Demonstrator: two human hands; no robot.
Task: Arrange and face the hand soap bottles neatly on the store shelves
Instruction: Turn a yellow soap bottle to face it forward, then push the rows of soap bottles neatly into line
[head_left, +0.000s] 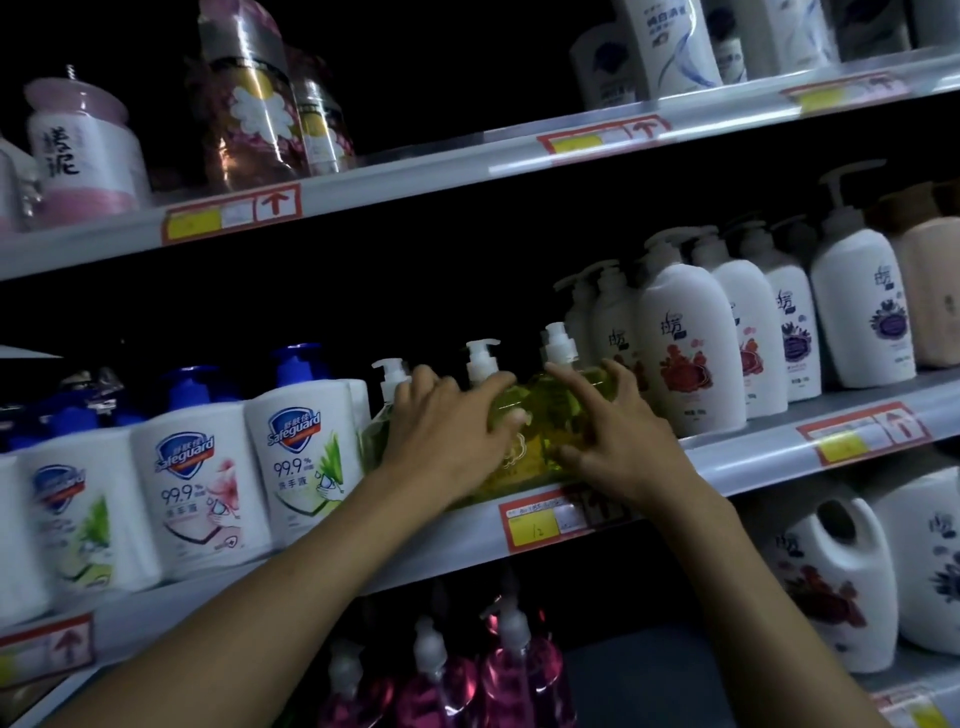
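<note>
As the yellow soap bottle (527, 457) stands upright between them, my left hand (447, 431) grips it, my right hand (618, 447) presses open-fingered.

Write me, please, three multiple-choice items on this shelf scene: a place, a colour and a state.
1. Where do the yellow-green bottles stand? A. On the top shelf. B. On the middle shelf, between the Safeguard bottles and the white floral bottles. C. On the floor.
2. What colour are the Safeguard pumps? A. Blue. B. Red. C. Black.
3. What are the left hand and right hand doing? A. Hanging idle. B. Touching the yellow-green bottles. C. Holding a price tag.
Answers: 1 B, they sit between those two groups; 2 A, blue pumps top the white bodies; 3 B, both hands lie on them.
</note>
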